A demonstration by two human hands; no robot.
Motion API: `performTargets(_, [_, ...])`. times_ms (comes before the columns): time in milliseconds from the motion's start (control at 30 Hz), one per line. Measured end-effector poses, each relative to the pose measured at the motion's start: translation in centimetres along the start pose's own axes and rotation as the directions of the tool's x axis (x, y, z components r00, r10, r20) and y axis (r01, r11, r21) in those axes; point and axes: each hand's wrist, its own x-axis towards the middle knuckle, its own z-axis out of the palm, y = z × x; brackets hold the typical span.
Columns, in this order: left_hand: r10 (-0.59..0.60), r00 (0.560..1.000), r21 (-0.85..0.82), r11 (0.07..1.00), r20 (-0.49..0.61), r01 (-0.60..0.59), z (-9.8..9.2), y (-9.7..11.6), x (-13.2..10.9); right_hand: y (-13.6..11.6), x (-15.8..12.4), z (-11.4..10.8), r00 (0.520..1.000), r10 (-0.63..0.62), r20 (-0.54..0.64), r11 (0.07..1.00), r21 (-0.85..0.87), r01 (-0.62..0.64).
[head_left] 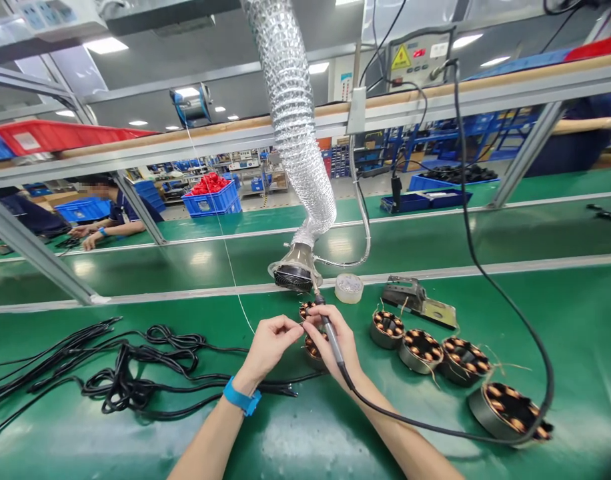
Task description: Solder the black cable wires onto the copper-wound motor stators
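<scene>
My right hand [338, 337] is closed around a soldering iron [331, 337], whose tip points away from me towards the fume hood. My left hand [270, 347] is pinched, and its fingertips meet those of my right hand; whatever lies between them is too small to make out. A thin pale wire [230, 267] runs down from a reel [191, 105] and disappears by my left hand. Behind and below the fingers sit two copper-wound motor stators [314, 352], partly hidden. Black cables [135, 373] lie to the left, some ends reaching under my wrists.
Several more stators [420, 350] stand at the right, by a soldering iron stand [419, 301]. A tape roll [349, 288] lies beside the fume hood [294, 270] on its foil duct [300, 120]. The iron's cord [465, 200] loops on the right. A co-worker [120, 207] sits across.
</scene>
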Motion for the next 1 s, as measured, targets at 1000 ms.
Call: performTargets(1000, [0.098, 0.993, 0.146, 0.984, 0.066, -0.107, 0.1, 1.4, -0.8, -1.0, 0.1, -0.7, 0.987, -0.076, 0.143, 0.989, -0.112, 0.093])
